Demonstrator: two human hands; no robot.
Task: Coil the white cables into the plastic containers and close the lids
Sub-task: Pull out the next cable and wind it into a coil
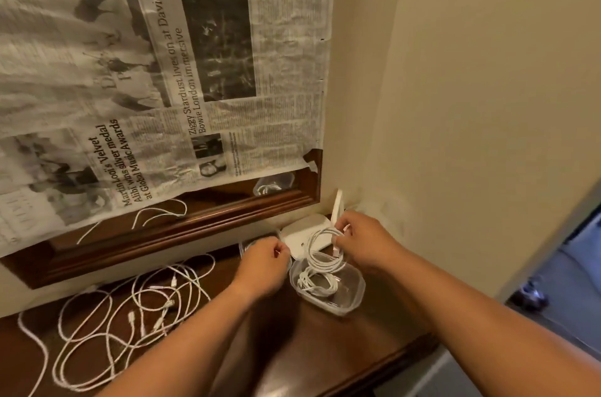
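A clear plastic container [353, 291] stands open on the dark wooden table, with a bundle of white cable inside. Just above it my right hand [361, 244] grips a coiled white cable [322, 250], whose loops hang down to the container's rim. My left hand [263, 261] is closed to the left of the container; what it pinches is too small to make out. Behind that hand lies a second clear container or lid [247, 244], mostly hidden. Several loose white cables [136, 309] lie tangled on the table at the left.
A white router [304, 234] with an upright antenna sits in the corner behind the container. A wood-framed mirror [195, 218] covered with newspaper leans against the wall. The table's front edge [390, 361] runs at the lower right, with the floor beyond it.
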